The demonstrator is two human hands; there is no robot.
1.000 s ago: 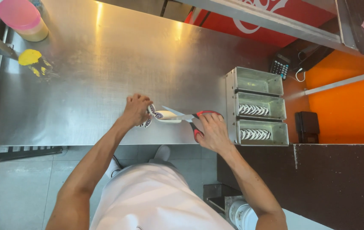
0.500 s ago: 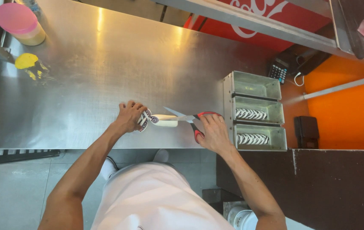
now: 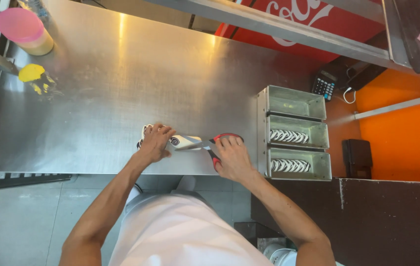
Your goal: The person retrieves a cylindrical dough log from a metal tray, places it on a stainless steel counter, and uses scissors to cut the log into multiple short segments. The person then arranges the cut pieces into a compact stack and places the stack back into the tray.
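On the steel counter (image 3: pixel 121 88), near its front edge, my left hand (image 3: pixel 155 143) presses down on a small white packet (image 3: pixel 183 142) with dark spiral marks. My right hand (image 3: pixel 230 157) grips red-handled scissors (image 3: pixel 218 141). Their blades point left and meet the packet's right end. Whether the blades are closed on the packet is hidden by my fingers.
Three steel trays (image 3: pixel 296 133) stand in a row right of my hands; the two nearer ones hold spiral-patterned slices. A pink-lidded tub (image 3: pixel 24 30) and a yellow smear (image 3: pixel 31 73) sit at the far left. A calculator (image 3: pixel 323 85) lies beyond the trays.
The packet and both hands have shifted slightly left along the counter edge. The scissors stay at the packet's right end, their blades lower and flatter than a second ago.
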